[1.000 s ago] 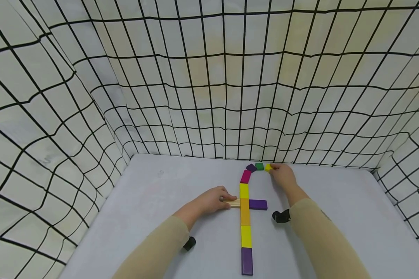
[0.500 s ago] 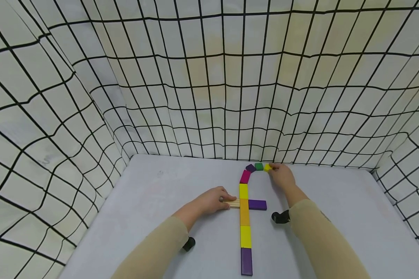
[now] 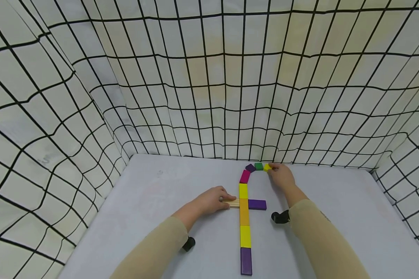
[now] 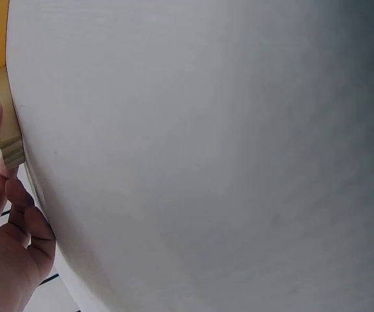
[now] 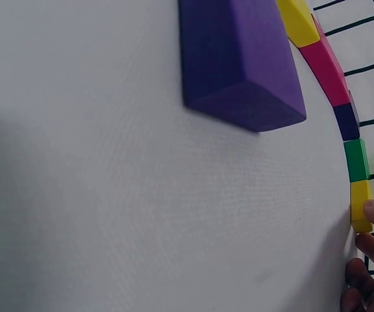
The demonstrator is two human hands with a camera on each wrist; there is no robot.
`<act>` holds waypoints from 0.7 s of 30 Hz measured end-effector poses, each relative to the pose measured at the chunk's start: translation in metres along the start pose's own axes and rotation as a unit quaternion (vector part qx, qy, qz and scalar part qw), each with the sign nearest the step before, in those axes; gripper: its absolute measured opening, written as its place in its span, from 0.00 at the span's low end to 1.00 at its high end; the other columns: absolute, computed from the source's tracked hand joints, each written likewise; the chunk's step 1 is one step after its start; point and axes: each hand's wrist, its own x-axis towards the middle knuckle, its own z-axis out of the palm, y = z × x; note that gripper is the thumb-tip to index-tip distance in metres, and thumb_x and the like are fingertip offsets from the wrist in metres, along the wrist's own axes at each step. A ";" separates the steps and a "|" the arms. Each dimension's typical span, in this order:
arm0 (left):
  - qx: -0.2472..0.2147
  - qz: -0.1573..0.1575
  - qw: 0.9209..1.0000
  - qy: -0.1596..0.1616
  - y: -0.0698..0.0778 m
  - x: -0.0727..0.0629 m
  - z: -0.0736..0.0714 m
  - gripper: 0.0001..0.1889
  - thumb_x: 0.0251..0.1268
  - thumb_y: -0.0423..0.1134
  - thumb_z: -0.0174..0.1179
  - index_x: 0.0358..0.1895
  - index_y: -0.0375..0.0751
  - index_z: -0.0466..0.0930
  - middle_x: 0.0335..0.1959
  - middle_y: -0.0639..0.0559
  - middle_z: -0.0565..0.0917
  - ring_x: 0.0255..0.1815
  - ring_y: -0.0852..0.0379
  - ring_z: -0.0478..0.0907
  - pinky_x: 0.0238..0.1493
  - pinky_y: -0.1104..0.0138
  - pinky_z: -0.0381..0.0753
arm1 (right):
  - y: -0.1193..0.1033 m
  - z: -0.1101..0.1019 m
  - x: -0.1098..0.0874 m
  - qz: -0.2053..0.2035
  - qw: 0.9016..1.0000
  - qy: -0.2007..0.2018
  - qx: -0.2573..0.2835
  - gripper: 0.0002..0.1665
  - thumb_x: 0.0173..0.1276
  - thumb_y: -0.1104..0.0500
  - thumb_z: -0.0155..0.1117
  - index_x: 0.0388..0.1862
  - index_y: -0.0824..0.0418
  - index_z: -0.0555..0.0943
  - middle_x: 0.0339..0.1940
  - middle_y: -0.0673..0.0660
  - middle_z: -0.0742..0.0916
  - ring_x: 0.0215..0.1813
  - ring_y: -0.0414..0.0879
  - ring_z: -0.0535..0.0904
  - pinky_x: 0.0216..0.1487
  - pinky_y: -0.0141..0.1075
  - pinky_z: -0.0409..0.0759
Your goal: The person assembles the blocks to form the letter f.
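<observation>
My left hand [image 3: 209,200] pinches a plain wooden block [image 4: 5,117] between thumb and fingers; its far end meets the orange block [image 3: 244,212] in the middle of a column of blocks. At the far end of a curve, my right hand [image 3: 282,177] pinches a small yellow block [image 5: 361,207], which touches or nearly touches a green block [image 3: 258,166]. Beyond the green one come a dark purple block [image 3: 250,167] and a pink block [image 3: 244,176]. Opposite the wooden block, a purple block [image 3: 257,204] sticks out to the right.
The column runs down through yellow blocks [image 3: 243,190] to a purple block [image 3: 246,260] near the front. A white table [image 3: 153,182] lies under everything. Black netting [image 3: 209,108] over pale walls rises close behind the curve and along both sides.
Both hands keep their grips and stay almost still. The blocks shift only a hair to the left in the head view, along with the whole scene.
</observation>
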 end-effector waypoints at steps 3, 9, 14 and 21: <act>-0.002 -0.001 1.000 0.002 -0.001 0.000 0.001 0.19 0.66 0.46 0.66 0.59 0.64 0.83 0.49 0.60 0.76 0.47 0.60 0.73 0.57 0.62 0.75 | 0.001 0.001 0.000 -0.004 1.000 0.003 0.000 0.26 0.76 0.57 0.53 0.70 0.63 0.73 0.66 0.69 0.75 0.68 0.65 0.67 0.68 0.56 0.63; -0.010 0.000 1.000 0.002 -0.003 0.003 0.002 0.19 0.66 0.46 0.66 0.59 0.65 0.83 0.48 0.61 0.76 0.46 0.60 0.72 0.55 0.62 0.74 | 0.004 0.002 0.002 -0.010 1.000 0.003 0.001 0.27 0.75 0.56 0.54 0.71 0.63 0.72 0.66 0.69 0.75 0.68 0.65 0.68 0.69 0.56 0.63; -0.024 -0.001 1.000 0.002 -0.005 0.005 0.003 0.18 0.66 0.46 0.66 0.59 0.65 0.83 0.46 0.62 0.76 0.45 0.60 0.72 0.54 0.63 0.74 | 0.008 0.002 0.003 -0.009 1.000 0.004 0.003 0.29 0.75 0.55 0.53 0.72 0.62 0.70 0.65 0.69 0.76 0.66 0.64 0.69 0.67 0.56 0.65; -0.044 0.001 0.999 0.006 -0.008 0.004 0.003 0.20 0.66 0.45 0.66 0.61 0.64 0.82 0.46 0.60 0.76 0.46 0.58 0.72 0.56 0.60 0.74 | 0.001 -0.003 -0.003 0.005 0.999 0.010 0.038 0.30 0.77 0.52 0.48 0.74 0.62 0.66 0.69 0.68 0.73 0.71 0.66 0.64 0.69 0.57 0.61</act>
